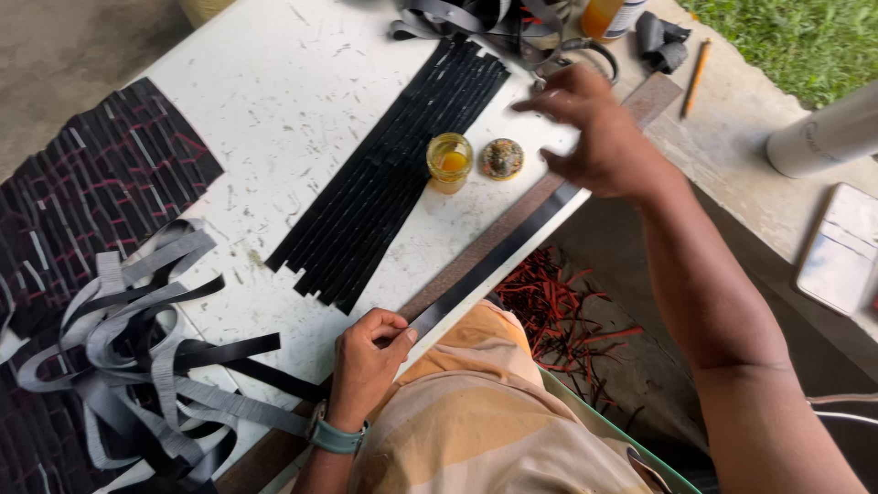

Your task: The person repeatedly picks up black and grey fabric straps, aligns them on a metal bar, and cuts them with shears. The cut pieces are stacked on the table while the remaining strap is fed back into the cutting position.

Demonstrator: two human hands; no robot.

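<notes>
My left hand (pixel 366 352) pinches the near end of a long black strip (pixel 498 259) that runs along the edge of the white table (pixel 274 91). My right hand (pixel 599 133) hovers over the strip's far end with fingers spread, beside a small open jar of yellow glue (pixel 449 161) and its lid (pixel 502 158). A row of black strips laid side by side (pixel 393 174) lies in the middle of the table. I cannot tell whether the right hand touches the strip.
A pile of loose grey and black straps (pixel 137 338) lies at the left, on a woven black and red mat (pixel 101 183). Scissors (pixel 585 55), a pencil (pixel 695 73), red scraps (pixel 558 306), a white tube (pixel 823 133) and a tablet (pixel 841 252) lie around.
</notes>
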